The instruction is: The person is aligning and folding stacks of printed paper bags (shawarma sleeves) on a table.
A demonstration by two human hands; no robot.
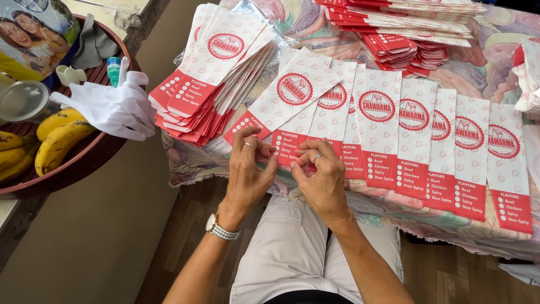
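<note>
Both hands, left hand (pixel 247 169) and right hand (pixel 320 174), are pinching one red-and-white paper sleeve (pixel 289 147), its long axis running away beyond the fingertips.

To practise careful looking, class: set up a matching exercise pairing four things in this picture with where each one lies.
Things:
1. white gloves
2. bananas
3. fanned row of paper bags
4. wristwatch

Places:
A. in the round brown tray, lower left
B. on the left hand's wrist
C. over the tray's right rim
D. along the front edge of the patterned table cover

Pairs: 1-C, 2-A, 3-D, 4-B
</note>
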